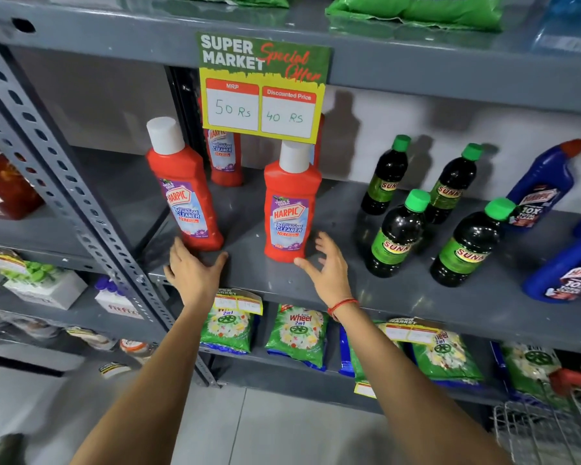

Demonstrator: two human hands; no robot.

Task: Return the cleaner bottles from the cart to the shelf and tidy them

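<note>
Hands hover open at the front of the grey shelf [399, 297], neither grip holding anything: the left hand [195, 270] has its fingers spread just below the leaning red bathroom cleaner bottle [183, 193], and the right hand [327, 266] is splayed wide beside the base of the upright red bottle [291, 209]. Behind them another red bottle [225, 159] stands half hidden by the price sign [262, 88]; to the right stand four green-capped dark bottles [396, 233] and two blue bottles [540, 186], with a wire cart [547, 431] at the lower right
</note>
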